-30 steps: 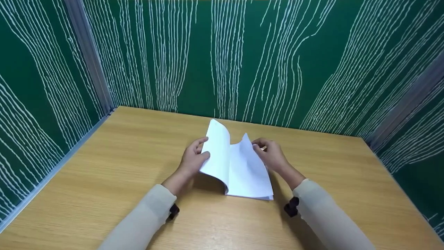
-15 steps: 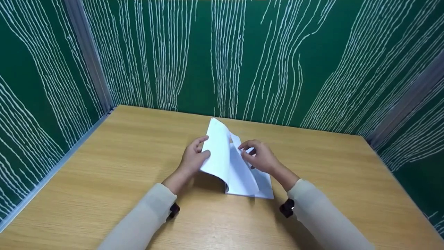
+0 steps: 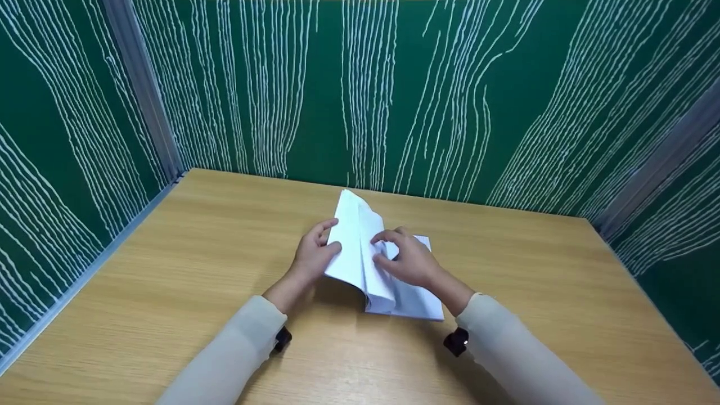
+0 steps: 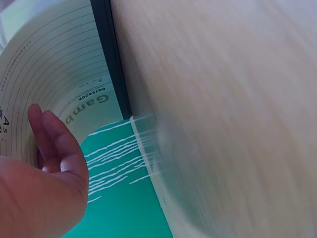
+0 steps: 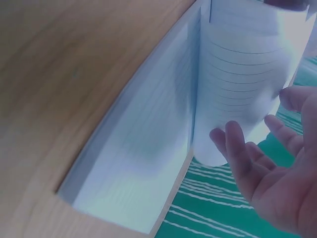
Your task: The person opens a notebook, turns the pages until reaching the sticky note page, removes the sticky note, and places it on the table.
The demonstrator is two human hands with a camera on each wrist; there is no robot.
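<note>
A lined notebook [image 3: 419,302] lies partly opened on the table, its left part bent up. My left hand [image 3: 314,256] grips that raised left part by its outer edge, thumb on the inner pages. In the left wrist view the outer cover [image 4: 74,64] shows printed lines, the word "NOTEBOOK" and a dark spine strip, with the left hand [image 4: 54,168] against it. My right hand [image 3: 409,260] holds the edge of a curled page [image 3: 372,281] over the notebook's middle. The right wrist view shows that lined page [image 5: 242,74] beside the right hand's [image 5: 272,168] thumb and fingertips.
The notebook rests on a wooden table [image 3: 197,270]. Green panels [image 3: 320,112] with white wavy lines stand behind the table and at both sides. A small dark device [image 3: 457,341] sits at the right wrist, another [image 3: 282,340] at the left.
My right hand has moved left across the notebook, bringing a page from the right side toward the raised left part. The right-hand pages below are now uncovered. My left hand stays put.
</note>
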